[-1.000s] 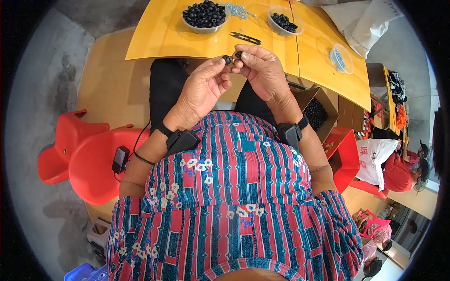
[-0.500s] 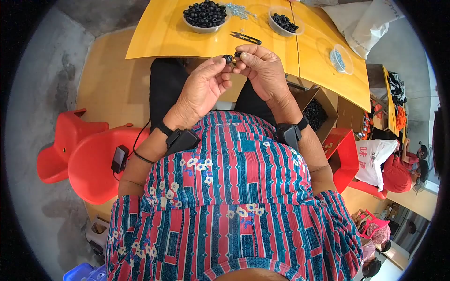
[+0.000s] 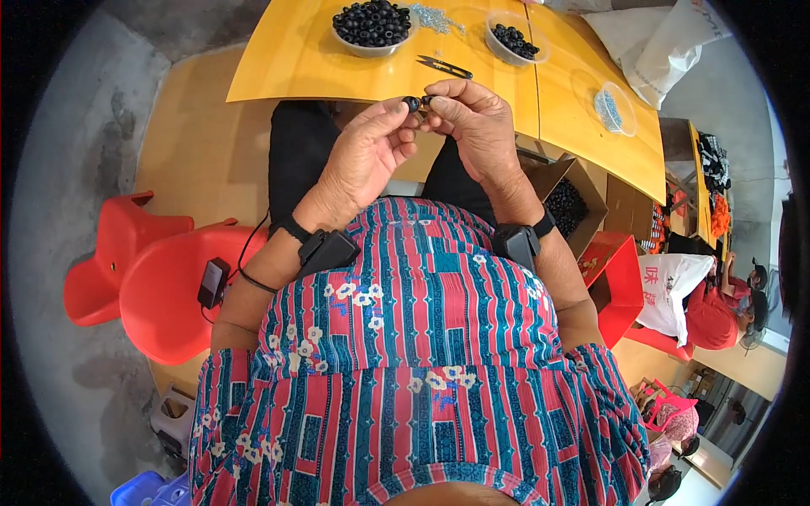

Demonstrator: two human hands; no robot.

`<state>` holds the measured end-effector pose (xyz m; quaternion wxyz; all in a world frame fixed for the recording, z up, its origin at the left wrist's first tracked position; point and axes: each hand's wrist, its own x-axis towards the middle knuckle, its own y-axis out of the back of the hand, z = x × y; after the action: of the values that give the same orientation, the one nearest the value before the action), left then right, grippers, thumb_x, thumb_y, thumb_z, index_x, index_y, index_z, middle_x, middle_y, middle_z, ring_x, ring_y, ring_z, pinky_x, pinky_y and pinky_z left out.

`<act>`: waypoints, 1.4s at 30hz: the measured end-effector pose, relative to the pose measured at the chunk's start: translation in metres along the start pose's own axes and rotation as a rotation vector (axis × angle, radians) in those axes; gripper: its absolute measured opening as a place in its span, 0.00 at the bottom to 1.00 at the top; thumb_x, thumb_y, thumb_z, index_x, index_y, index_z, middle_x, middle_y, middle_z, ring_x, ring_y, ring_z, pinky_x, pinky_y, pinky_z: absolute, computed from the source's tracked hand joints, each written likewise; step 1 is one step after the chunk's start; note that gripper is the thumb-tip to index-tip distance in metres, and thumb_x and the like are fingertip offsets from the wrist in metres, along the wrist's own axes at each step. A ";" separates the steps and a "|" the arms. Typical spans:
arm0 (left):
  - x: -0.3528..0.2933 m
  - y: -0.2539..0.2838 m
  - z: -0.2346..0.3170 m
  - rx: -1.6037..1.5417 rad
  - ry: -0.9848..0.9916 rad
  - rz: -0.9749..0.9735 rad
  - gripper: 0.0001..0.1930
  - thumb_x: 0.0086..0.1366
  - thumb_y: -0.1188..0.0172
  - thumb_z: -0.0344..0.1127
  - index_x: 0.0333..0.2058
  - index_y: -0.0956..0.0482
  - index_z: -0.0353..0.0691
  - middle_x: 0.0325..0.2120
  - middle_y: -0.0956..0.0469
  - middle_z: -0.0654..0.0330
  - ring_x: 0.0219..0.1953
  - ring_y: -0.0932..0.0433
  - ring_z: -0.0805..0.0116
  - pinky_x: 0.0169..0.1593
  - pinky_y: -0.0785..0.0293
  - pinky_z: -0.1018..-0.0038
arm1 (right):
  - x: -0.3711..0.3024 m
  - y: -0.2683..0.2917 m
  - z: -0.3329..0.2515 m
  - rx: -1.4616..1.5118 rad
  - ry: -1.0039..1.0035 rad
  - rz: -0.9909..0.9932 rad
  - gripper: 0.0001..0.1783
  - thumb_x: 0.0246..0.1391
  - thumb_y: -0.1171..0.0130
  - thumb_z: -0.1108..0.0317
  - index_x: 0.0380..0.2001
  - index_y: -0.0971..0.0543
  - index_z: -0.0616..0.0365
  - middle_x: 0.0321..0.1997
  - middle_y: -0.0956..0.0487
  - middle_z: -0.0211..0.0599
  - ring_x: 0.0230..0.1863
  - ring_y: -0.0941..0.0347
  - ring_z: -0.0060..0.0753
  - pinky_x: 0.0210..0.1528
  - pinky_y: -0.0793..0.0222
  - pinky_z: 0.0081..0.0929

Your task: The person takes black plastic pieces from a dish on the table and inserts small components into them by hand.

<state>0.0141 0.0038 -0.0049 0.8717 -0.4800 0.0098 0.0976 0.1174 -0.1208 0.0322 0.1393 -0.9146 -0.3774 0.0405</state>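
My left hand pinches a round black bead between thumb and finger, and my right hand pinches a small dark piece just to its right. Over the last second both hands have stayed almost in place, at the near edge of the yellow table; what has changed is that the gap between bead and piece has narrowed. I take it that I'm fitting them close together, though it's too small to tell whether they touch. Beyond my fingers lie black snips. Farther left stands a fuller bowl of black beads, and farther right a second bowl with fewer.
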 end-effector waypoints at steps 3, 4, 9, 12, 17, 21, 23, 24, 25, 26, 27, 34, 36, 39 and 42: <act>-0.002 -0.004 0.001 0.006 -0.005 0.023 0.08 0.64 0.48 0.37 0.37 0.27 0.40 0.31 0.27 0.66 0.32 0.32 0.79 0.40 0.32 0.81 | -0.001 -0.001 -0.002 -0.039 0.029 0.010 0.07 0.52 0.44 0.76 0.35 0.23 0.66 0.28 0.23 0.33 0.27 0.28 0.21 0.34 0.27 0.20; -0.002 -0.004 0.001 0.005 -0.005 0.023 0.08 0.64 0.48 0.37 0.37 0.27 0.40 0.31 0.27 0.66 0.32 0.32 0.79 0.40 0.32 0.81 | -0.001 -0.002 -0.002 -0.039 0.029 0.010 0.07 0.52 0.44 0.76 0.35 0.23 0.66 0.28 0.23 0.33 0.27 0.28 0.21 0.34 0.27 0.20; -0.002 -0.002 0.000 0.008 -0.015 0.019 0.07 0.64 0.48 0.36 0.38 0.27 0.41 0.31 0.27 0.67 0.33 0.32 0.78 0.40 0.32 0.81 | -0.001 -0.003 -0.002 -0.067 0.050 0.007 0.07 0.53 0.45 0.75 0.34 0.23 0.67 0.26 0.24 0.32 0.27 0.29 0.20 0.33 0.28 0.19; -0.001 -0.001 0.000 0.018 -0.018 0.006 0.07 0.64 0.49 0.36 0.38 0.27 0.41 0.32 0.27 0.66 0.33 0.32 0.79 0.40 0.33 0.81 | -0.001 -0.002 0.000 -0.097 0.068 0.020 0.06 0.53 0.46 0.75 0.34 0.24 0.67 0.26 0.25 0.32 0.24 0.29 0.21 0.31 0.27 0.20; -0.001 -0.003 0.000 0.018 -0.018 0.011 0.07 0.63 0.46 0.35 0.39 0.27 0.41 0.30 0.27 0.67 0.32 0.31 0.80 0.40 0.33 0.82 | -0.001 -0.003 0.000 -0.128 0.101 -0.007 0.06 0.53 0.46 0.74 0.34 0.24 0.67 0.25 0.25 0.32 0.24 0.29 0.21 0.29 0.29 0.17; 0.000 0.002 0.000 0.027 -0.020 0.006 0.08 0.64 0.48 0.35 0.40 0.28 0.40 0.31 0.27 0.66 0.33 0.31 0.79 0.40 0.32 0.81 | -0.003 -0.005 -0.002 -0.201 0.115 -0.019 0.06 0.53 0.46 0.74 0.32 0.24 0.67 0.25 0.24 0.32 0.26 0.29 0.20 0.31 0.30 0.17; -0.001 0.001 0.000 0.034 -0.020 0.001 0.09 0.64 0.47 0.35 0.40 0.28 0.40 0.31 0.27 0.66 0.33 0.31 0.79 0.40 0.32 0.81 | -0.003 -0.004 -0.001 -0.209 0.120 -0.018 0.06 0.53 0.45 0.74 0.32 0.24 0.67 0.24 0.24 0.32 0.26 0.29 0.19 0.31 0.30 0.17; -0.001 0.001 0.000 0.040 -0.020 -0.003 0.09 0.64 0.47 0.35 0.40 0.28 0.41 0.31 0.27 0.66 0.33 0.31 0.79 0.40 0.32 0.81 | -0.002 -0.004 -0.001 -0.216 0.124 -0.017 0.06 0.53 0.45 0.74 0.31 0.24 0.67 0.24 0.24 0.32 0.26 0.29 0.19 0.31 0.30 0.17; -0.001 0.001 0.000 0.039 -0.020 -0.003 0.09 0.64 0.47 0.35 0.40 0.28 0.41 0.31 0.27 0.66 0.33 0.31 0.79 0.40 0.32 0.81 | -0.003 -0.004 -0.001 -0.217 0.124 -0.018 0.06 0.53 0.45 0.74 0.31 0.24 0.67 0.24 0.24 0.32 0.26 0.29 0.19 0.31 0.30 0.17; -0.001 0.001 0.000 0.046 -0.022 -0.008 0.09 0.63 0.47 0.35 0.40 0.28 0.41 0.31 0.27 0.67 0.33 0.31 0.79 0.40 0.32 0.81 | -0.003 -0.004 -0.002 -0.223 0.126 -0.014 0.06 0.53 0.45 0.74 0.31 0.24 0.67 0.24 0.24 0.32 0.25 0.29 0.19 0.30 0.30 0.16; -0.001 0.001 0.001 0.052 -0.025 -0.013 0.08 0.63 0.47 0.35 0.40 0.28 0.41 0.30 0.28 0.67 0.33 0.31 0.79 0.40 0.32 0.81 | -0.003 -0.004 -0.002 -0.229 0.128 -0.011 0.06 0.53 0.45 0.74 0.31 0.24 0.67 0.23 0.24 0.32 0.25 0.29 0.19 0.30 0.30 0.16; -0.001 0.002 0.000 0.065 -0.024 0.003 0.08 0.63 0.46 0.35 0.39 0.27 0.41 0.30 0.28 0.67 0.33 0.31 0.79 0.40 0.32 0.81 | -0.002 -0.004 0.000 -0.202 0.120 -0.012 0.06 0.53 0.45 0.74 0.31 0.23 0.67 0.23 0.24 0.32 0.25 0.29 0.19 0.30 0.30 0.16; -0.001 0.001 0.000 0.075 -0.027 0.001 0.08 0.63 0.46 0.35 0.38 0.27 0.41 0.30 0.28 0.67 0.33 0.31 0.79 0.40 0.32 0.81 | -0.003 -0.004 -0.002 -0.210 0.121 -0.010 0.06 0.52 0.45 0.74 0.31 0.23 0.67 0.23 0.24 0.32 0.25 0.29 0.19 0.30 0.30 0.16; -0.001 0.002 0.000 0.094 -0.036 0.005 0.08 0.63 0.46 0.36 0.38 0.27 0.41 0.30 0.28 0.67 0.33 0.31 0.79 0.40 0.32 0.81 | -0.002 -0.003 0.000 -0.221 0.130 -0.015 0.06 0.52 0.44 0.74 0.31 0.23 0.67 0.23 0.24 0.32 0.24 0.29 0.19 0.30 0.30 0.16; -0.001 0.002 0.001 0.123 -0.046 0.002 0.08 0.63 0.46 0.36 0.39 0.27 0.41 0.30 0.28 0.67 0.33 0.31 0.79 0.39 0.32 0.81 | -0.002 -0.004 -0.001 -0.241 0.126 -0.008 0.05 0.51 0.44 0.75 0.30 0.23 0.67 0.23 0.23 0.32 0.24 0.29 0.19 0.30 0.30 0.16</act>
<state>0.0124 0.0053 -0.0057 0.8995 -0.4231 -0.0037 0.1088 0.1134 -0.1198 0.0338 0.0521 -0.9240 -0.3735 -0.0632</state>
